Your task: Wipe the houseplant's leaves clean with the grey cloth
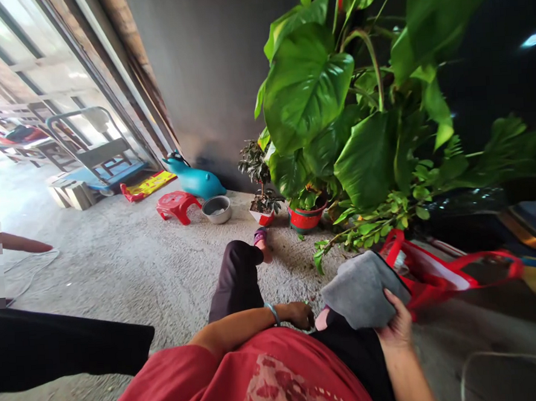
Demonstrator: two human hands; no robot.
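While one grey cloth [362, 288] is gripped at its lower right edge by the right hand [397, 321], with the thumb laid across its face, the left hand [301, 315] is seen low in front of the red shirt [278, 369], near the cloth but apart from it. Its fingers are curled in narrowly — whether anything is held there cannot be told. One pale band [272, 314] is worn on the left wrist.

The cloth is held above the right thigh, and close beyond it one red bag [430, 293] is seen on the right, on which two handles can be counted. One purple sandal [260, 235] is worn on the foot stretched forward over the rough floor [163, 261].

Two pots are lined up near the dark wall [196, 59]: one small white-and-red pot [263, 217] and one larger red pot [308, 219], half overhung by big leaves [309, 89]. Further left, one metal bowl [216, 211], one red stool [177, 206] and one blue toy [201, 181] are grouped — then one yellow sheet [151, 184], one cart [104, 154] and two blocks [79, 195].
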